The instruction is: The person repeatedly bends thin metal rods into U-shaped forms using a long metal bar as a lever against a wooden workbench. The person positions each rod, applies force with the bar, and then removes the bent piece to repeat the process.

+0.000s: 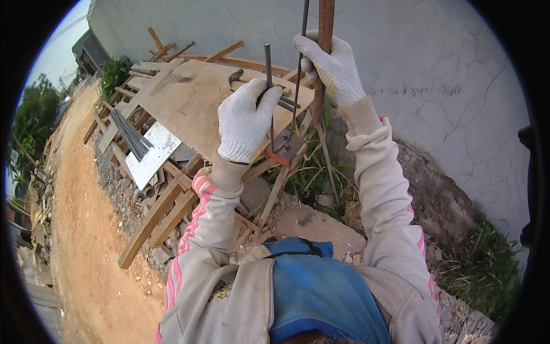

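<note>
Both of my hands wear white knitted gloves. My left hand [246, 117] is closed around a thin dark steel rod [268, 60] that stands upright, its top end sticking up above the thumb. The lower part of that rod runs down to a small red-edged metal block with pegs [285, 148] at the table's near right corner. Higher up and to the right, my right hand [335, 66] grips a thick rusty pipe [326, 20]. A second thin rod [303, 28] passes close by the right fingers; whether they touch it I cannot tell.
A plywood worktop [189, 103] on rough timber carries a hammer [236, 75]. To the left, a bundle of steel rods [129, 135] lies partly over a white sheet [157, 150]. Planks [152, 223] jut out near rubble. A cracked grey wall [435, 69] rises at right; a dirt path [86, 229] runs left.
</note>
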`<action>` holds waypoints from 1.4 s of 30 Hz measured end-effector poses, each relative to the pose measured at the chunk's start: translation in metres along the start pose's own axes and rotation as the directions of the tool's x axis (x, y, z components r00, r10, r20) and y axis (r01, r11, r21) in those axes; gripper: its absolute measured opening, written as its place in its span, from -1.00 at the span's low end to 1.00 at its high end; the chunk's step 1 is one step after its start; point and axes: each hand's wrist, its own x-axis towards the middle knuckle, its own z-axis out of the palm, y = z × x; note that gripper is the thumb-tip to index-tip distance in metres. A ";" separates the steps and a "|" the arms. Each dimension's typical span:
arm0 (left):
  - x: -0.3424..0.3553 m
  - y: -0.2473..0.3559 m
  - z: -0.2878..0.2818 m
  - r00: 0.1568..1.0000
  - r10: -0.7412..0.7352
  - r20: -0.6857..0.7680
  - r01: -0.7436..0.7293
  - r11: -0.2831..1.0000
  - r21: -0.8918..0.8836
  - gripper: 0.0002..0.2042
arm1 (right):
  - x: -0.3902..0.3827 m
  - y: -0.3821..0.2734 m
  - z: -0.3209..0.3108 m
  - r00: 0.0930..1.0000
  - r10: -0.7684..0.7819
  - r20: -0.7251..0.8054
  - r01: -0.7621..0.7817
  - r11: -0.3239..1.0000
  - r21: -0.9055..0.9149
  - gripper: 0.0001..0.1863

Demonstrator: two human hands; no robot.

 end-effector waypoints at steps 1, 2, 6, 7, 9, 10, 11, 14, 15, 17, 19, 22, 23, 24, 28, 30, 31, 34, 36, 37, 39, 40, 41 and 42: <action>0.000 -0.001 -0.001 1.000 0.013 -0.012 -0.013 1.000 0.010 -0.76 | 0.007 0.002 0.002 0.999 -0.016 0.035 0.016 1.000 -0.023 -0.61; -0.001 -0.002 -0.002 0.999 0.025 -0.024 -0.025 1.000 0.019 -0.73 | 0.014 0.004 0.004 0.994 -0.065 0.092 0.066 0.998 -0.017 -0.62; 0.001 -0.006 -0.002 0.998 0.064 -0.017 -0.064 0.998 -0.020 -0.79 | 0.050 0.008 0.017 0.986 -0.011 0.169 0.060 0.957 -0.284 -0.62; 0.002 -0.007 -0.002 0.995 0.095 -0.007 -0.095 0.995 -0.006 -0.80 | 0.055 0.010 0.020 0.977 -0.052 0.208 0.116 0.943 -0.311 -0.58; 0.004 -0.010 -0.003 0.987 0.162 -0.010 -0.161 0.987 0.020 -0.86 | 0.067 0.012 0.026 0.954 -0.107 0.281 0.211 0.904 -0.373 -0.51; 0.003 -0.011 -0.002 0.985 0.171 0.010 -0.171 0.985 0.035 -0.86 | 0.071 0.014 0.029 0.946 -0.106 0.306 0.227 0.891 -0.394 -0.51; 0.003 -0.011 -0.001 0.983 0.182 0.019 -0.183 0.982 0.046 -0.86 | 0.075 0.014 0.032 0.937 -0.106 0.334 0.245 0.878 -0.411 -0.52; 0.003 -0.013 -0.006 0.979 0.204 0.012 -0.204 0.973 0.109 -0.86 | 0.084 0.010 0.054 0.908 -0.079 0.412 0.239 0.904 -0.354 -0.57; 0.003 -0.014 -0.007 0.978 0.210 -0.003 -0.208 0.971 0.114 -0.85 | 0.085 0.007 0.061 0.910 -0.051 0.412 0.209 0.913 -0.349 -0.58; 0.002 -0.019 -0.009 0.978 0.203 -0.038 -0.199 0.975 0.100 -0.83 | 0.084 0.002 0.071 0.913 -0.013 0.407 0.166 0.925 -0.343 -0.62; 0.001 -0.032 -0.013 0.984 0.175 -0.030 -0.173 0.982 0.073 -0.79 | 0.081 -0.001 0.076 0.926 0.014 0.377 0.122 0.935 -0.334 -0.64; -0.010 -0.052 -0.013 0.995 0.037 -0.090 -0.051 0.986 -0.160 -0.76 | 0.073 -0.007 0.076 0.952 0.041 0.305 0.061 0.947 -0.316 -0.66; -0.020 -0.056 -0.012 1.000 -0.019 -0.009 0.016 0.973 -0.231 -0.77 | 0.069 -0.009 0.074 0.961 0.025 0.276 0.065 0.948 -0.312 -0.67; -0.028 -0.059 -0.009 0.995 -0.065 0.071 0.082 0.956 -0.281 -0.77 | 0.063 -0.012 0.070 0.975 0.035 0.220 0.042 0.941 -0.335 -0.67; -0.040 -0.060 0.004 0.989 0.005 0.147 0.047 0.935 -0.351 -0.74 | 0.051 -0.033 0.041 0.987 -0.124 0.099 0.152 0.918 -0.367 -0.67; -0.035 -0.058 0.004 0.988 0.106 0.109 -0.069 0.954 -0.293 -0.74 | 0.046 -0.049 0.021 0.987 -0.162 0.008 0.150 0.893 -0.423 -0.65; -0.031 -0.057 0.002 0.980 0.158 0.120 -0.129 0.967 -0.218 -0.74 | 0.050 -0.056 0.014 0.984 -0.175 -0.016 0.145 0.862 -0.485 -0.64; -0.026 -0.064 -0.004 0.946 0.272 0.175 -0.276 0.961 0.003 -0.75 | 0.021 -0.058 -0.014 0.975 -0.188 -0.116 0.126 0.906 -0.405 -0.68; -0.026 -0.079 -0.003 0.920 0.318 0.228 -0.349 0.931 0.109 -0.77 | -0.008 -0.046 -0.032 0.968 -0.012 -0.250 -0.091 0.914 -0.395 -0.62; -0.030 -0.089 -0.002 0.916 0.303 0.262 -0.345 0.929 0.132 -0.76 | -0.027 -0.032 -0.037 0.977 0.012 -0.211 -0.093 0.920 -0.380 -0.68; -0.042 -0.112 0.003 0.901 0.262 0.345 -0.337 0.925 0.177 -0.75 | -0.071 0.006 -0.040 0.972 0.070 -0.222 -0.134 0.949 -0.287 -0.78; -0.051 -0.122 0.005 0.903 0.246 0.353 -0.320 0.932 0.170 -0.75 | -0.098 0.032 -0.034 0.974 0.053 -0.219 -0.097 0.976 -0.196 -0.82; -0.061 -0.130 0.008 0.902 0.221 0.372 -0.298 0.940 0.164 -0.76 | -0.121 0.058 -0.025 0.956 0.074 -0.283 -0.131 0.974 -0.185 -0.83; -0.070 -0.136 0.011 0.886 0.156 0.437 -0.253 0.952 0.173 -0.76 | -0.142 0.080 -0.017 0.939 0.080 -0.335 -0.139 0.978 -0.155 -0.85</action>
